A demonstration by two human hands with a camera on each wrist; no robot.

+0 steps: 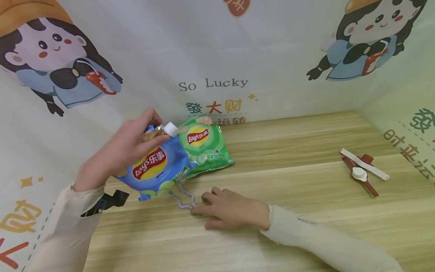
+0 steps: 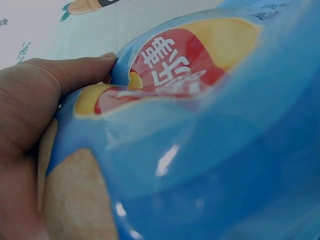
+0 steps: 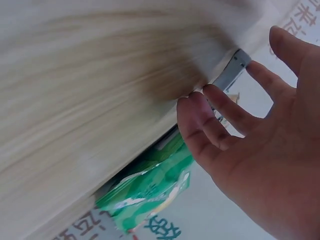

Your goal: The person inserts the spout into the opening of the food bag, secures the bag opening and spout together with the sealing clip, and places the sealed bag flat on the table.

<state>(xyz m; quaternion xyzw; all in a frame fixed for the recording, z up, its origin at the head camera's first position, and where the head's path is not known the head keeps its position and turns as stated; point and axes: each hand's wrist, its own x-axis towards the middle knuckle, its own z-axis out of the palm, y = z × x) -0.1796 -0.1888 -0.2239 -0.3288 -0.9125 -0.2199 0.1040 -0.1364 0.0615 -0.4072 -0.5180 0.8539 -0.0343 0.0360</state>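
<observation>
My left hand (image 1: 124, 145) grips the upper part of a blue Lay's chip bag (image 1: 171, 155), holding it tilted. A white cap (image 1: 170, 129) sticks out between thumb and fingers; what it is attached to is mostly hidden. In the left wrist view the thumb presses into the blue film (image 2: 210, 150). A green Lay's chip bag (image 1: 207, 151) stands behind, partly covered by the blue one. My right hand (image 1: 225, 207) rests low at the table, fingers extended, the index fingertip at the end of a grey wavy strip (image 1: 185, 206). In the right wrist view a grey piece (image 3: 232, 70) meets a fingertip.
On the right of the wood-grain table (image 1: 289, 158) lie a white strip (image 1: 365, 164) and a dark red strip (image 1: 368, 187), crossed, with a white round cap (image 1: 359, 173). A printed cloth (image 1: 153, 56) hangs behind the table and along its sides.
</observation>
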